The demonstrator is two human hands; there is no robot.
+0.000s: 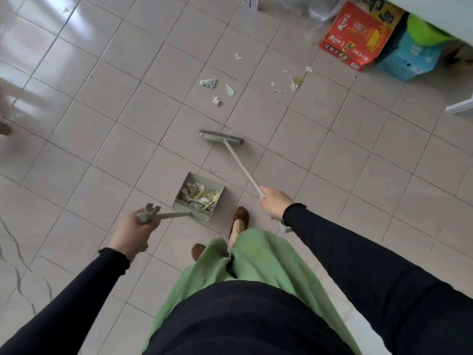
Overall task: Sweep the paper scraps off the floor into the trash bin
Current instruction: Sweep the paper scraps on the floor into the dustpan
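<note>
Grips full dustpan point(198, 197) in left hand point(133, 233) and broom point(221, 138) in right hand point(275, 203), with scraps point(208, 83) loose at upper centre; may spill its load if tipped while reaching.

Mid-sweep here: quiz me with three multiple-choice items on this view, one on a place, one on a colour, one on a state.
1. Where is the dustpan?
A) beyond the loose scraps
B) between the broom head and the shoes
C) on a chair

2. What colour is the printed box nearest the loose scraps?
A) black
B) purple
C) red

3. What is in the dustpan?
A) paper scraps
B) nothing
C) water

Answers:
1 B: it lies just ahead of the shoes, with the broom head farther out.
2 C: its printed face is red.
3 A: torn paper fills it; the left hand grips its handle and the right hand grips the broom handle.
</note>
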